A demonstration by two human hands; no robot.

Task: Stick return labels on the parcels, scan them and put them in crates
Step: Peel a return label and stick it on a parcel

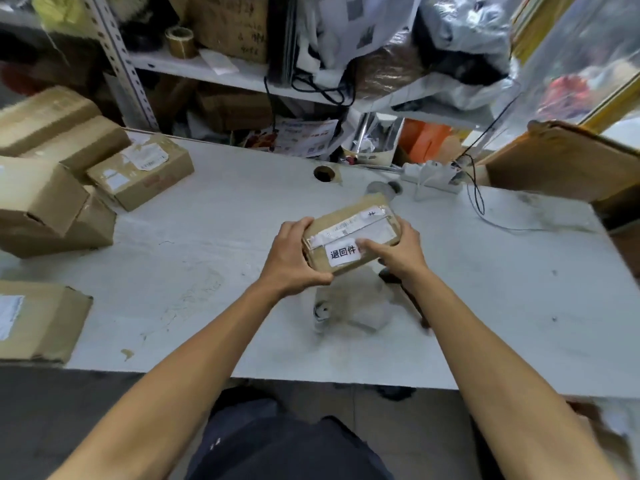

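The small cardboard parcel (351,233) is held up in both hands above the middle of the grey table (221,244), not touching it. On its top is a long shipping label under clear tape, and near the front edge sits a white return label (343,253) with three black characters. The left hand (294,259) grips the parcel's left end, with fingers curled over the top edge and the thumb underneath. The right hand (398,251) holds the right end, and its thumb presses flat on the edge of the return label. Under the parcel, on the table, lies something pale and blurry, maybe a roll of labels; I cannot tell. To the left sits a pile of brown boxes (62,174), and one more box (38,323) lies at the near left edge. At the back right is a white power strip (433,174) with thin black wires. Behind the table stands a messy shelf (221,71) with bags and a tape roll (180,41).
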